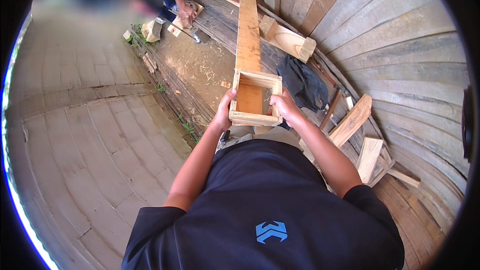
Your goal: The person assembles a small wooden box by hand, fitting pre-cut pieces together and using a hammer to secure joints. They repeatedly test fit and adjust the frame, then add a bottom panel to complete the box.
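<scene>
Between my two hands is a small square wooden frame (256,118), made of pale boards and open through its middle. My left hand (224,111) is closed round its left side, the thumb near the upper edge. On the right side, my right hand (286,106) grips the frame, with fingertips reaching inside. Through the opening shows a long orange-brown plank (248,35), which stretches away from me beyond the frame. The undersides of both hands' fingers are partly hidden by the frame.
A dark cloth (302,82) and a thick wooden block piece (287,40) lie right of the plank. Cut boards (352,119) rest near the plank wall (395,50). At the far left, another person's hand (187,13) presses on wood. Shavings (200,65) litter the ground.
</scene>
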Action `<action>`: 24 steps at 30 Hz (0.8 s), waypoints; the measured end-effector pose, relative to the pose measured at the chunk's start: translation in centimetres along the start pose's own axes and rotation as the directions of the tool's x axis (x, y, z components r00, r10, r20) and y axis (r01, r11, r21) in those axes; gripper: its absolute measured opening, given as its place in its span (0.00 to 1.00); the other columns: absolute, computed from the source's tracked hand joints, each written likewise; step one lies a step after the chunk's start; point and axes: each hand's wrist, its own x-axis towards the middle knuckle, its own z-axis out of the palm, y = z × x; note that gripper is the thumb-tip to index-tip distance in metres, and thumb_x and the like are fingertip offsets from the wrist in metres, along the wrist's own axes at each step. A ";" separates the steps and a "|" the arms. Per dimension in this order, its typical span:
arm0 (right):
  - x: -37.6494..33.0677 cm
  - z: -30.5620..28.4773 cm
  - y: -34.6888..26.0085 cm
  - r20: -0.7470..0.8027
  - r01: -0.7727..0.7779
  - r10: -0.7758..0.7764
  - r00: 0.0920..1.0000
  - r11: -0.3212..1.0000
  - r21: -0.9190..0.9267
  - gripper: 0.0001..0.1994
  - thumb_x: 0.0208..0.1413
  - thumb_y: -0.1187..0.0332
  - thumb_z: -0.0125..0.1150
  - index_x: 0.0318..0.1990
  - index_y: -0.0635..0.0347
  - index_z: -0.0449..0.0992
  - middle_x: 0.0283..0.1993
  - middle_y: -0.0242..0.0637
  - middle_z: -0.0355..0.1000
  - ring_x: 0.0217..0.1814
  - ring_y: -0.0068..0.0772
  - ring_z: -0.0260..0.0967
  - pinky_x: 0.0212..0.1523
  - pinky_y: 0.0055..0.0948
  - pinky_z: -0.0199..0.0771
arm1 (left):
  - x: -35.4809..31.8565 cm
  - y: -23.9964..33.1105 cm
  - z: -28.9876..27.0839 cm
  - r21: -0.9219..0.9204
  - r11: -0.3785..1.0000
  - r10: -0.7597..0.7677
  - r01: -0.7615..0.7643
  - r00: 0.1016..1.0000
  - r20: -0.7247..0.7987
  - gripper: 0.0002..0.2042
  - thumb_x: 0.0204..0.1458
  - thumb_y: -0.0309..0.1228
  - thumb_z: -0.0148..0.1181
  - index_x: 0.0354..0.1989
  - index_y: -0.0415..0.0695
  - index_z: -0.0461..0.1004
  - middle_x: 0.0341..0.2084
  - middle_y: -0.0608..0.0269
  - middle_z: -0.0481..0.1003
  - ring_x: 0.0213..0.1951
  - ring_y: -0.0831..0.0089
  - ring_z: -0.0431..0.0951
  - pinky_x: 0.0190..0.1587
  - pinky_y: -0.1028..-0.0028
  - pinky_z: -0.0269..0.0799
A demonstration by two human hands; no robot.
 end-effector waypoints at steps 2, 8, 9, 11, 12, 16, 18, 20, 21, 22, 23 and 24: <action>-0.2 -0.1 0.3 -0.013 0.006 -0.006 1.000 1.000 0.013 0.29 0.45 0.74 0.51 0.59 0.62 0.58 0.42 0.42 0.64 0.37 0.36 0.69 0.27 0.37 0.80 | 0.1 -0.1 0.0 0.036 0.999 0.018 -0.017 0.999 -0.029 0.37 0.55 0.57 0.51 0.65 0.41 0.61 0.57 0.47 0.69 0.56 0.56 0.73 0.58 0.58 0.70; -0.5 -0.3 0.2 -0.006 0.069 -0.069 0.998 0.995 0.076 0.27 0.44 0.73 0.50 0.57 0.63 0.62 0.41 0.40 0.67 0.29 0.34 0.70 0.23 0.33 0.77 | 0.1 0.2 0.4 0.149 0.987 0.062 -0.057 0.998 -0.032 0.37 0.59 0.58 0.45 0.65 0.38 0.58 0.60 0.47 0.66 0.59 0.58 0.70 0.61 0.59 0.66; -0.2 -0.6 0.2 0.003 0.068 -0.069 0.998 0.996 0.065 0.27 0.44 0.73 0.50 0.57 0.63 0.62 0.40 0.40 0.67 0.28 0.33 0.70 0.23 0.33 0.77 | 0.0 0.7 0.7 0.077 0.995 0.058 -0.059 0.998 0.011 0.37 0.59 0.58 0.43 0.67 0.38 0.56 0.62 0.47 0.64 0.61 0.58 0.67 0.62 0.59 0.63; 0.6 -1.3 0.5 0.013 0.090 -0.091 0.996 0.995 0.043 0.27 0.44 0.73 0.50 0.57 0.63 0.62 0.39 0.40 0.67 0.28 0.33 0.70 0.22 0.32 0.76 | -0.2 1.5 1.4 -0.069 0.996 0.059 -0.053 0.994 0.096 0.38 0.61 0.58 0.41 0.69 0.38 0.52 0.64 0.47 0.61 0.64 0.58 0.63 0.66 0.60 0.58; 0.9 -1.5 0.5 0.016 0.111 -0.112 0.994 0.993 0.029 0.28 0.44 0.73 0.50 0.58 0.63 0.62 0.38 0.39 0.67 0.28 0.32 0.70 0.22 0.32 0.75 | -0.1 1.5 1.6 -0.049 0.996 0.078 -0.074 0.994 0.074 0.40 0.61 0.61 0.35 0.69 0.37 0.51 0.65 0.46 0.61 0.65 0.57 0.62 0.67 0.60 0.56; 0.6 -1.7 -1.3 0.066 0.080 -0.080 0.995 0.997 0.004 0.29 0.44 0.73 0.51 0.59 0.63 0.63 0.36 0.38 0.69 0.28 0.31 0.70 0.21 0.32 0.73 | -0.5 1.4 1.7 -0.089 0.994 0.075 -0.071 0.996 0.041 0.41 0.61 0.63 0.34 0.69 0.37 0.52 0.65 0.47 0.61 0.65 0.57 0.62 0.67 0.60 0.56; 0.0 -1.2 -2.6 0.067 0.079 -0.077 0.995 0.997 -0.026 0.23 0.44 0.72 0.52 0.53 0.65 0.68 0.33 0.38 0.69 0.27 0.32 0.70 0.22 0.33 0.72 | -0.3 1.3 1.6 -0.066 0.995 0.076 -0.076 0.997 -0.005 0.42 0.60 0.65 0.33 0.69 0.38 0.52 0.65 0.48 0.61 0.65 0.57 0.62 0.67 0.59 0.57; 1.0 -0.7 -1.9 0.016 0.115 -0.114 0.993 0.988 -0.099 0.18 0.44 0.71 0.53 0.45 0.67 0.71 0.30 0.39 0.69 0.26 0.32 0.69 0.24 0.35 0.70 | -0.3 1.2 1.5 -0.096 0.993 0.066 -0.065 0.998 0.008 0.45 0.57 0.69 0.33 0.69 0.39 0.53 0.65 0.48 0.61 0.65 0.56 0.63 0.66 0.57 0.57; 2.5 -0.5 -0.1 -0.038 0.149 -0.157 0.987 0.976 -0.156 0.15 0.44 0.70 0.54 0.40 0.68 0.72 0.29 0.39 0.69 0.25 0.33 0.68 0.25 0.35 0.68 | -0.3 1.3 1.6 -0.107 0.993 0.060 -0.057 0.998 0.020 0.46 0.56 0.71 0.32 0.69 0.40 0.54 0.65 0.48 0.61 0.65 0.56 0.63 0.66 0.57 0.58; 2.8 0.1 0.3 -0.082 0.177 -0.199 0.976 0.959 -0.220 0.12 0.44 0.70 0.54 0.36 0.68 0.72 0.27 0.40 0.69 0.24 0.33 0.67 0.26 0.36 0.67 | -0.1 1.3 0.9 -0.255 0.967 -0.010 0.024 0.998 0.058 0.50 0.52 0.74 0.31 0.70 0.41 0.54 0.66 0.48 0.60 0.65 0.54 0.62 0.66 0.55 0.58; 2.8 0.3 0.8 -0.097 0.148 -0.172 0.980 0.966 -0.211 0.11 0.44 0.69 0.55 0.33 0.68 0.72 0.26 0.40 0.69 0.24 0.34 0.66 0.26 0.37 0.66 | -0.1 1.0 0.3 -0.293 0.956 -0.004 0.028 0.997 0.081 0.50 0.52 0.75 0.31 0.70 0.42 0.54 0.66 0.48 0.60 0.65 0.53 0.62 0.66 0.54 0.58; 1.8 0.7 0.3 -0.108 0.119 -0.143 0.984 0.972 -0.203 0.10 0.44 0.69 0.55 0.30 0.68 0.71 0.25 0.40 0.68 0.24 0.35 0.66 0.27 0.37 0.65 | -0.1 0.8 -0.1 -0.332 0.943 0.004 0.030 0.995 0.100 0.51 0.51 0.75 0.31 0.70 0.42 0.54 0.66 0.47 0.60 0.65 0.53 0.62 0.66 0.54 0.57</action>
